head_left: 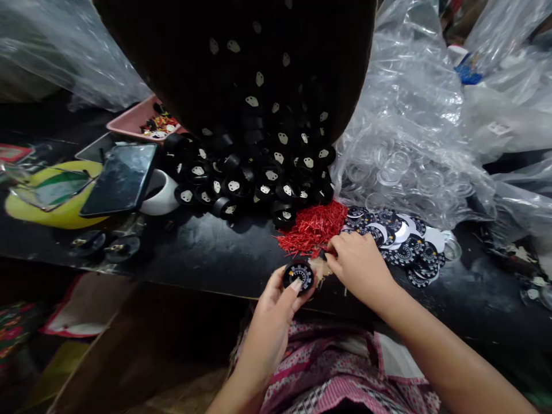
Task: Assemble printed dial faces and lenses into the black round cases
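My left hand (281,296) is closed around a small round black gauge (298,276), its printed dial face turned up and my thumb resting on the dial's lower edge. My right hand (356,261) is closed, with thumb and fingertips pinched together at the lower right edge of a heap of thin red gauge pointers (314,228). Whatever lies between those fingertips is too small to make out. Just right of that hand, loose round dial plates (407,250) lie in an overlapping pile, some with their white backs up.
Black gauge housings (263,178) spill from a large dark container (241,52). Clear round covers (401,167) sit in a plastic bag at right. On the left are a phone (121,178), a white ring (160,194), a yellow disc (77,215) with glasses, and a pink tray (133,118).
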The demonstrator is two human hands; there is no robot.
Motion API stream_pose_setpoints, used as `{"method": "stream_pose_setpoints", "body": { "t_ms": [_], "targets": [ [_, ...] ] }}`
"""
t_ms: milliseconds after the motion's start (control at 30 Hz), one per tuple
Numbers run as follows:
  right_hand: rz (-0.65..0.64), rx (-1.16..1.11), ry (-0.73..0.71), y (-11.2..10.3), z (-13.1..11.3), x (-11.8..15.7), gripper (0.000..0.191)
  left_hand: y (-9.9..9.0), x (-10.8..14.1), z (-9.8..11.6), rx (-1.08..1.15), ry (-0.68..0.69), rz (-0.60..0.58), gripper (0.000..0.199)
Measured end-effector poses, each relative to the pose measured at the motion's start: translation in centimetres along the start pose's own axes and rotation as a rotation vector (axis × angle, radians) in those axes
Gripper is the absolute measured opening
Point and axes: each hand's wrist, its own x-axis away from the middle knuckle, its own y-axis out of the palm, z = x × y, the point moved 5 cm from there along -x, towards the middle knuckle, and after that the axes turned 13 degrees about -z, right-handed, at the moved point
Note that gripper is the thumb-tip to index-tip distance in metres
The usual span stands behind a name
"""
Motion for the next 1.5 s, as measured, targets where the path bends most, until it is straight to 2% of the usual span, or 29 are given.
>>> {"method": "stream_pose_setpoints", "body": {
  "t_ms": [100,233,367,467,533,633,767,833,900,1000,1067,1233,1500],
  "targets": [
    [0.012,0.003,0.005,0.0,-0.6,-0.9,0.014,0.5,-0.1,-0.1,0.072,0.023,-0.014,0.028],
    [0.007,-0.075,-0.019,0.0,-0.6,-0.5,0.013,1.2,-0.3,-0.5,0.242,-0.015,-0.028,0.027],
    [0.038,-0.330,-0.057,0.3,-0.3,0.3,0.011,2.3,-1.0,-0.6,0.403,-0.094,-0.093,0.019],
    [0.097,-0.514,-0.082,0.3,0.0,0.7,0.010,2.6,-1.6,-0.4,0.444,-0.071,-0.072,0.012],
    [0.137,-0.494,-0.090,0.1,0.1,1.0,0.006,2.4,-1.8,-0.2,0.413,-0.020,-0.046,0.013],
    [0.184,-0.399,-0.108,-0.2,0.1,1.4,0.010,2.1,-1.7,0.1,0.314,0.049,-0.022,0.018],
    [0.155,-0.246,-0.175,0.1,-0.8,1.7,0.004,2.4,-1.2,0.4,0.204,0.085,-0.032,0.021],
    [0.144,-0.204,-0.182,0.1,-1.0,1.9,0.008,2.4,-1.1,0.5,0.168,0.083,-0.028,0.024],
    [0.136,-0.263,-0.185,-0.2,-1.0,2.1,0.013,2.2,-1.2,0.6,0.123,0.094,-0.016,0.031],
    [0.111,-0.527,-0.221,-0.9,-1.1,2.6,0.014,1.7,-1.6,0.9,0.021,0.163,0.014,0.046],
    [0.089,-0.650,-0.238,-1.2,-1.3,2.9,0.012,1.6,-2.0,0.7,-0.062,0.160,0.007,0.047],
    [0.063,-0.612,-0.183,-1.3,-1.6,2.9,0.013,2.2,-2.4,-0.2,-0.213,0.129,-0.100,0.028],
    [0.029,-0.671,-0.186,-1.1,-1.2,3.2,0.016,2.6,-1.2,1.2,-0.404,0.158,-0.120,0.031]
  ]
}}
